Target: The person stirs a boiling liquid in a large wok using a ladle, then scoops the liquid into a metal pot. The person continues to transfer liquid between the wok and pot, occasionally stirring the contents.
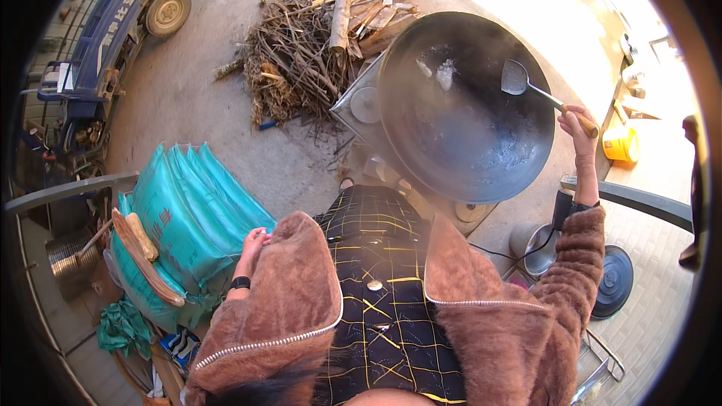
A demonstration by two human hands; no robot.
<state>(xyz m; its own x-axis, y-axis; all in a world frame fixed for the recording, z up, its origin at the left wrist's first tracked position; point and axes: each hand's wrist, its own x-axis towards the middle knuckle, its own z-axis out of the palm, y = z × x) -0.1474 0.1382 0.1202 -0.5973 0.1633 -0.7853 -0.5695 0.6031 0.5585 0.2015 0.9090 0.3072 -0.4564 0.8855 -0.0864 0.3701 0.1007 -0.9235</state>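
Note:
My right hand point(579, 131) grips the wooden handle of a wok spatula point(515, 77). The spatula's metal blade is over the right part of a large dark wok point(457, 141). White lumps of what looks like fat point(445, 74) lie on the far side of the wok, and haze hangs over its inside. Beneath the wok, part of a square stove top point(366, 104) shows. My left hand point(256, 241) is at my left side, beside the brown fleece jacket point(287, 287) and close to green plastic sacks point(197, 208). Its fingers are curled, and whether they hold anything is unclear.
Firewood and twigs point(304, 51) are heaped beyond the stove. At the right are a metal pot point(533, 248), a dark round lid point(612, 282) and a yellow bucket point(620, 144). Split wood point(146, 262) lies on the sacks. A blue vehicle point(107, 39) stands at the far left.

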